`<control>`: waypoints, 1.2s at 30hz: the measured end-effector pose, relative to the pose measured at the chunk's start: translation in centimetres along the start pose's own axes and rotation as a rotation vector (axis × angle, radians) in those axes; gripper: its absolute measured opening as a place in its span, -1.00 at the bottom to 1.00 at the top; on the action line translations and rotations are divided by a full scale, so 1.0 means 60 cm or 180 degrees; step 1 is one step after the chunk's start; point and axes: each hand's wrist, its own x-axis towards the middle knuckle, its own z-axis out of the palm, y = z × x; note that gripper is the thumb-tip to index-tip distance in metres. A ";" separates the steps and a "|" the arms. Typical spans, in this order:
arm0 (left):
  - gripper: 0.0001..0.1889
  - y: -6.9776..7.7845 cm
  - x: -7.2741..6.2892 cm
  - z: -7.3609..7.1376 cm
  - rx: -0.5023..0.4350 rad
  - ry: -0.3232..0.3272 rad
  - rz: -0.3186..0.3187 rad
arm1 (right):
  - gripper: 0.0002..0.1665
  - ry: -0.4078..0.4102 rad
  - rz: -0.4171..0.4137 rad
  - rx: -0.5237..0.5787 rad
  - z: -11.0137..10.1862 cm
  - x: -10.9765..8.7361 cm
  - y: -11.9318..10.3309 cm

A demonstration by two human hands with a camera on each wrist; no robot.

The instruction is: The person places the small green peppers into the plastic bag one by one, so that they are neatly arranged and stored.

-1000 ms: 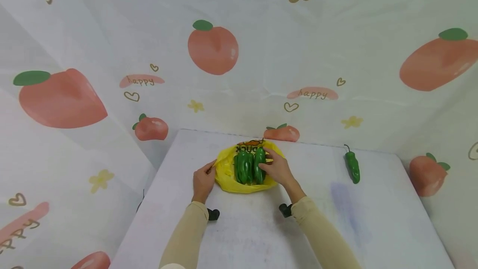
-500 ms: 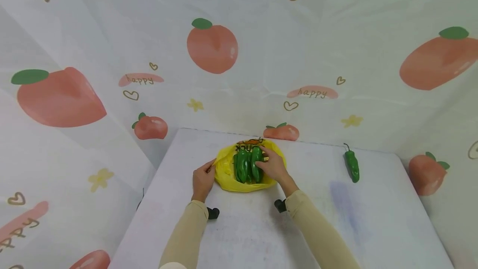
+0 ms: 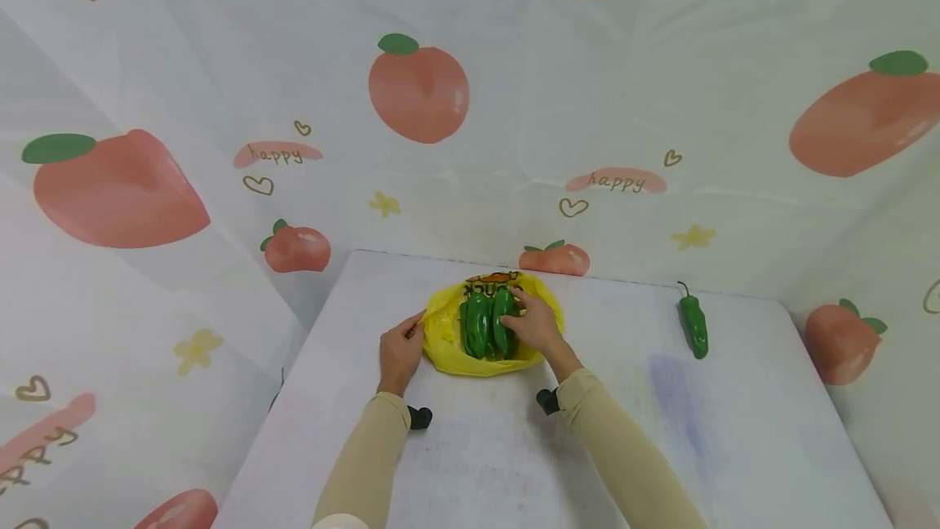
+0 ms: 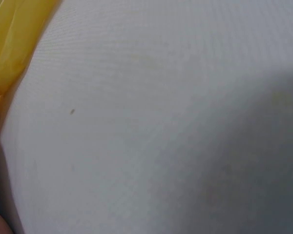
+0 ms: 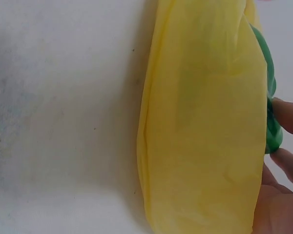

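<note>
A yellow plastic bag [image 3: 444, 356] lies with its mouth spread wide on the table, several green peppers [image 3: 479, 326] side by side inside it. My left hand [image 3: 400, 356] pinches the bag's left rim between thumb and fingers. Over the bag's right side, my right hand [image 3: 539, 326] holds the rightmost green pepper [image 3: 503, 323] with thumb and fingertips. In the right wrist view, the bag's yellow side [image 5: 205, 131] hides most of that pepper [image 5: 273, 131]. The left wrist view catches only a corner of the bag [image 4: 14, 44] and a sliver of the hand.
One more green pepper [image 3: 693, 325] with a curved stem lies on the right part of the white table [image 3: 764, 415]. Behind and beside the table hang white sheets [image 3: 499, 178] printed with peaches.
My right hand has shifted a little left with the pepper, bringing it closer to the others in the bag. The left hand keeps its place on the rim.
</note>
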 end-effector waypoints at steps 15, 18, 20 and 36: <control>-0.68 -0.001 0.000 -0.002 -0.0089 0.0021 0.0078 | -0.19 -0.0091 0.0085 -0.0055 0.002 0.009 0.000; -0.68 0.001 0.000 -0.003 -0.0101 -0.0003 0.0032 | -0.19 -0.0097 0.0098 -0.0053 0.002 0.009 -0.001; -0.68 0.002 0.000 -0.003 -0.0113 -0.0013 0.0012 | -0.19 -0.0097 0.0103 -0.0035 0.002 0.008 -0.002; -0.68 0.003 -0.001 -0.005 -0.0103 -0.0025 0.0033 | -0.22 0.0002 -0.0020 -0.0122 0.004 0.006 0.000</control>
